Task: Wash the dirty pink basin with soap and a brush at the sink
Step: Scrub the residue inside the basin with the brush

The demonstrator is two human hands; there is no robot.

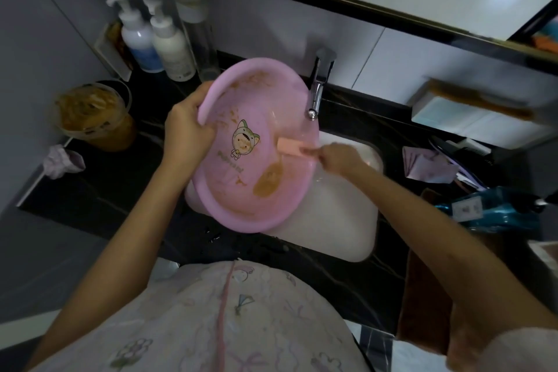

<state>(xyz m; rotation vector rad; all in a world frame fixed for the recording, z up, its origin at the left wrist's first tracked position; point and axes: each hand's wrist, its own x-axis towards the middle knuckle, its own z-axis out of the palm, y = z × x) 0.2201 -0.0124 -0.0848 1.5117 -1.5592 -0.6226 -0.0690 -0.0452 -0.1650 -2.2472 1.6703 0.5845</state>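
A pale printed garment (pixel 211 326) on the person's front fills the bottom of the view. Beyond it runs one black stone counter (pixel 105 199) with one white sink (pixel 341 220) set into it.

One pink basin (pixel 241 199) is held tilted over the sink's left part, its open side turned toward the camera and its upper rim near the single chrome faucet (pixel 318 84). Inside it are one cartoon figure, one large brown smear low down and several smaller brown marks near the top.

On the counter to the left stands one clear tub (pixel 93 112) of brown-yellow matter, with one crumpled pale cloth (pixel 63 160) in front of it. In the back corner stand two white pump bottles (pixel 139 39) and one taller clear bottle (pixel 196 30) beside them. At the right lie one white box (pixel 471 118) and one blue packet (pixel 495 211).

Two bare hands work. The left hand (pixel 187 127) grips the basin's upper left rim, fingers curled over the edge. The right hand (pixel 338 157), blurred, has its fingers closed round the handle of one pink brush (pixel 291 146), whose head lies against the basin's inner wall near the right rim.
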